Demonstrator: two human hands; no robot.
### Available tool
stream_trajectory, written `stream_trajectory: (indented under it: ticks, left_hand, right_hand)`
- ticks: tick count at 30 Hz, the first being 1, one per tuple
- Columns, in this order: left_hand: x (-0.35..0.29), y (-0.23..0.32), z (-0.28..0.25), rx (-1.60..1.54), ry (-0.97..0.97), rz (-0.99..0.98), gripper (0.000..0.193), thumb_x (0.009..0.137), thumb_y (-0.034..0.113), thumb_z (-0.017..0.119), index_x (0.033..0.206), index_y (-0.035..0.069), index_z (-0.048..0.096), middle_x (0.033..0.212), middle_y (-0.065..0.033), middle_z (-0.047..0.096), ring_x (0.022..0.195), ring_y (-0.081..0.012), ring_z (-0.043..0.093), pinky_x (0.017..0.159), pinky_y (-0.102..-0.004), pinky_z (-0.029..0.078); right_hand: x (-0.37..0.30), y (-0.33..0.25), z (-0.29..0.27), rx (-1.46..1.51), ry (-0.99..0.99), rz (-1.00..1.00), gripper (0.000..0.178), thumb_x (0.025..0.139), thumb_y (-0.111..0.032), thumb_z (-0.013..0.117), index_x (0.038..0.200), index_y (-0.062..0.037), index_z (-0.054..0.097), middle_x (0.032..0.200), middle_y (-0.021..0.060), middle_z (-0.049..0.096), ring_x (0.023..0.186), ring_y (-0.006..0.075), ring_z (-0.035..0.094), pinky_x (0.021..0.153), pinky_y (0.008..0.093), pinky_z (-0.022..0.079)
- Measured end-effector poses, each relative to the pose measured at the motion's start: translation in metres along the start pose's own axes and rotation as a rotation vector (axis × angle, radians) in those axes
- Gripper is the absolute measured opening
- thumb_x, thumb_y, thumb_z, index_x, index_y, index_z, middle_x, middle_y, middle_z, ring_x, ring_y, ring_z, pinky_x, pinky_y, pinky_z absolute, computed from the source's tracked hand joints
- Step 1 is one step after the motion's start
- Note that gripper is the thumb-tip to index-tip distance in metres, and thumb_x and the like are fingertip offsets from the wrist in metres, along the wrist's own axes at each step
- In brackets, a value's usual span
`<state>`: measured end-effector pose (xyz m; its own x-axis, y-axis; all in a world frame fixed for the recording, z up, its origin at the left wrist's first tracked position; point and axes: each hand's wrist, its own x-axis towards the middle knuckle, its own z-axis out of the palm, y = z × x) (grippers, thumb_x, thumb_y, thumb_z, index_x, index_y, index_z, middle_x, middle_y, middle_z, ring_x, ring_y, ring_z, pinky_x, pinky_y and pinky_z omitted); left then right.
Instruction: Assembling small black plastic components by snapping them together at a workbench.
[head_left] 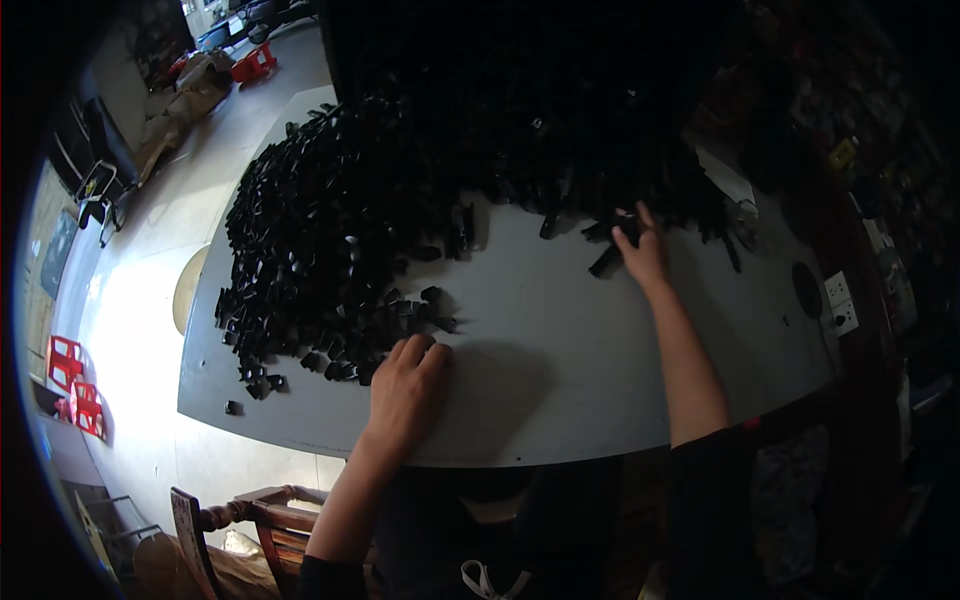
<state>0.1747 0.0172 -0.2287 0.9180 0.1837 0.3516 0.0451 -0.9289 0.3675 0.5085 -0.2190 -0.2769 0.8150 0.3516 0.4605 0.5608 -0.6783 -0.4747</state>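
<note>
A large heap of small, glossy black plastic pieces [300, 230] covers the left and far parts of a grey table [540, 330]. At its near edge, my left hand [405, 385] rests with fingers curled down beside some loose pieces; its fingertips are hidden, so what they hold cannot be seen. Farther off on the right, my right hand [646, 255] reaches to longer black pieces. Its thumb and fingers close around a dark piece [628, 227], whose exact kind is too dark to tell. Another long black piece [605, 263] lies just left of that hand.
A wooden chair [265, 515] stands below the table's near left edge. Red stools [85, 405] are on the floor at far left. A white socket plate [840, 302] is beyond the right edge. Something clear and crumpled [745, 225] lies at the table's far right.
</note>
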Motion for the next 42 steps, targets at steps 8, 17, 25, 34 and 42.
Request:
stream_trajectory:
  ticks: [8,17,25,34,42]
  left_hand:
    - [-0.022,0.031,-0.006,-0.553,-0.055,-0.061,0.023,0.071,-0.001,0.068,0.093,0.004,0.060,0.089,-0.0117,0.057,0.079,-0.0292,0.061,0.069,-0.0347,0.050]
    - [-0.043,0.021,-0.011,-0.459,0.009,-0.043,0.016,0.072,-0.003,0.068,0.084,0.004,0.060,0.078,-0.0087,0.058,0.071,-0.0226,0.061,0.062,-0.0301,0.048]
    - [-0.052,0.013,-0.002,-0.988,-0.022,-0.281,0.016,0.072,-0.005,0.073,0.083,0.001,0.062,0.088,-0.0056,0.059,0.077,-0.0143,0.061,0.069,-0.0264,0.051]
    - [-0.064,0.014,-0.022,-1.160,-0.179,-0.393,0.020,0.076,-0.007,0.069,0.095,-0.002,0.068,0.105,-0.0090,0.059,0.093,-0.0146,0.060,0.083,-0.0263,0.048]
    - [-0.061,0.043,-0.045,-1.062,-0.117,-0.242,0.042,0.078,-0.009,0.066,0.118,-0.002,0.058,0.108,-0.0124,0.064,0.104,-0.0208,0.064,0.090,-0.0307,0.051]
  right_hand:
    - [-0.086,-0.137,0.020,0.013,-0.130,-0.123,0.040,0.083,-0.024,0.069,0.121,-0.0176,0.061,0.135,0.0109,0.051,0.133,0.0386,0.035,0.106,0.0461,0.036]
    - [-0.071,-0.165,-0.035,0.692,-0.062,0.072,0.015,0.089,-0.006,0.061,0.104,-0.0049,0.062,0.103,0.0062,0.064,0.091,0.0132,0.062,0.077,0.0291,0.052]
    - [-0.114,-0.160,-0.050,-0.001,-0.356,-0.419,0.046,0.070,0.012,0.055,0.110,-0.0092,0.065,0.085,0.0076,0.054,0.077,0.0239,0.060,0.065,0.0349,0.051]
    - [-0.140,-0.178,-0.084,-0.103,-0.299,-0.365,0.029,0.070,0.007,0.065,0.095,-0.0028,0.055,0.088,0.0084,0.060,0.082,0.0280,0.063,0.066,0.0369,0.053]
    - [-0.173,-0.222,-0.109,0.505,-0.451,-0.362,0.030,0.070,-0.006,0.079,0.094,-0.0015,0.062,0.078,0.0106,0.065,0.067,0.0198,0.067,0.055,0.0278,0.051]
